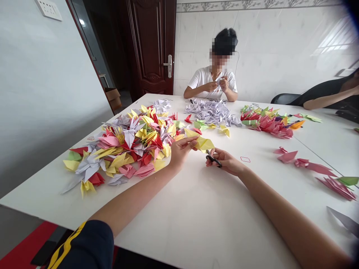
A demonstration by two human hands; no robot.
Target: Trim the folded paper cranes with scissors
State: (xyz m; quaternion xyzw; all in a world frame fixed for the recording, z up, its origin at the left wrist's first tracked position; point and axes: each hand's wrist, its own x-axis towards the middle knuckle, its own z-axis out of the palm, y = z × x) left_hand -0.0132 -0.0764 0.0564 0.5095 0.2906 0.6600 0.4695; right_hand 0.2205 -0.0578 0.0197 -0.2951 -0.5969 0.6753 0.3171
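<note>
My left hand (pixel 181 149) pinches a folded yellow paper piece (pixel 202 142) just above the white table (pixel 202 216). My right hand (pixel 226 160) is closed round the black handles of small scissors (pixel 213 159), whose blades point up at the lower edge of the yellow paper. Both hands are in the middle of the table, right of a big heap of folded paper cranes (pixel 126 147) in yellow, red, pink and pale lilac.
Across the table a person in a white shirt (pixel 212 80) folds paper behind a pile of lilac cranes (pixel 210 111). A red and green pile (pixel 267 121) lies at the back right, loose pink pieces (pixel 308 164) at right. Another person's arm (pixel 325 99) rests far right. A dark door (pixel 153 48) stands behind.
</note>
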